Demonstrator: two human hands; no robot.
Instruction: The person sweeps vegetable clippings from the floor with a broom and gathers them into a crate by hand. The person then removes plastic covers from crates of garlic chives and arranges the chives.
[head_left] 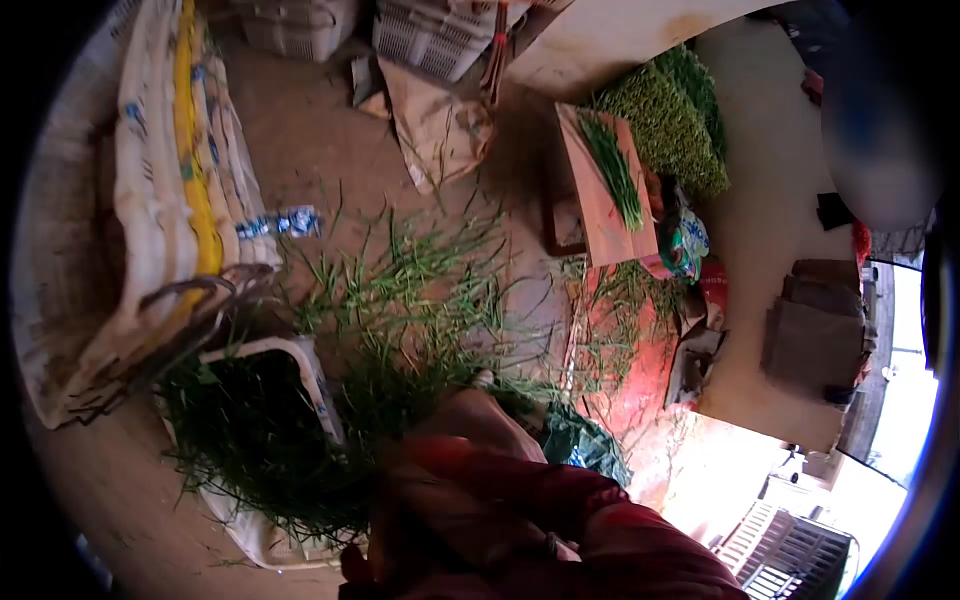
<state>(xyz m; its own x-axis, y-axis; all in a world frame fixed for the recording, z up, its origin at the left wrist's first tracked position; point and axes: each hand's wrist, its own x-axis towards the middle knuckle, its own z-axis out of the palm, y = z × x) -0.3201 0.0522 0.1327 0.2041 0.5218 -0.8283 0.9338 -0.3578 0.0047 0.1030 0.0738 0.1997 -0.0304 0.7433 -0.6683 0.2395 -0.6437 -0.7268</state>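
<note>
One white basket [318,385] and one wooden board [592,190] hold green stalks [265,430].

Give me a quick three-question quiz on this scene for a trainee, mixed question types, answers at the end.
1. True or false: the flat reddish-brown board has a bunch of long green stalks on it.
2. What fills the white-rimmed plastic container?
A) Red apples
B) Dark green stalks
C) Folded brown cardboard
3. Fill in the blank: loose green stalks lie scattered over the brown ____.

Key: 1 true; 2 B; 3 floor.
</note>
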